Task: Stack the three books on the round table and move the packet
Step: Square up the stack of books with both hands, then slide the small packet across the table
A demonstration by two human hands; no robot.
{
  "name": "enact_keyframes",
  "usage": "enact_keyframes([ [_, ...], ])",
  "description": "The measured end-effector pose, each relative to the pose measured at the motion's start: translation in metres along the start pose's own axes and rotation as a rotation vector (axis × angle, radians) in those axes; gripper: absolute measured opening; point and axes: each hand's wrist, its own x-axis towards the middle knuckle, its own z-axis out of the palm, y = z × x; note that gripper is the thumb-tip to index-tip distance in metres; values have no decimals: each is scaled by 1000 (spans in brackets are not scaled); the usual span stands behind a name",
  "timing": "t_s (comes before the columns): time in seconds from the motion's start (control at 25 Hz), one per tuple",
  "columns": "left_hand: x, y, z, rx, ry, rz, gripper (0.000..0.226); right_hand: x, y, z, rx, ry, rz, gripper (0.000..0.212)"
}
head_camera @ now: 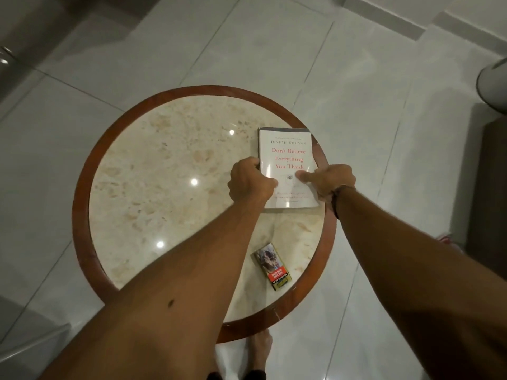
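**A:** What do the hands do at this moment?

**B:** I see my left hand [251,180] with the fingers curled around the left edge of the white book [288,168]; the thumb lies on the cover. My right hand [333,182] holds the right edge, the thumb is stretched flat on the cover and the other fingers go down along the side. So both hands grasp the book, or the pile under it.

**A:** A pile? How many books?

**B:** Under the white cover a grey edge shows at the far side, so I judge that there is at least one more book below. How many exactly, I cannot tell.

**A:** And where is the packet?

**B:** The packet [273,267] lies nearer to me than the hands, between my two forearms, flat on the round table [164,160] and well apart from the book. No hand touches it.

**A:** How will these things handle?

**B:** The book has a glossy cover, probably slippery, and it is a paperback, so somewhat flexible. I would hold the pile at both long edges and press a little inward, so the upper book does not slide. The packet looks light and stiff; one hand can pinch it at its long sides. The stone top shines, so things may glide on it easily.
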Motion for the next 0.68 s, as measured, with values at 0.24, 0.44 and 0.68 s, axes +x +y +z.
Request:
enact_keyframes([
  [0.24, -16, -32, -16, 43, 58, 156, 69, -43, 12, 8, -6, 340, -162, 61],
  [0.44, -72, -168, -75, 477, 268, 419, 58, -139, 90, 34, -129, 275, -517, 30],
  [0.68, -96, -278, -110, 711, 213, 300, 72, -184, 153, 83, -509, 103, -549, 56],
])
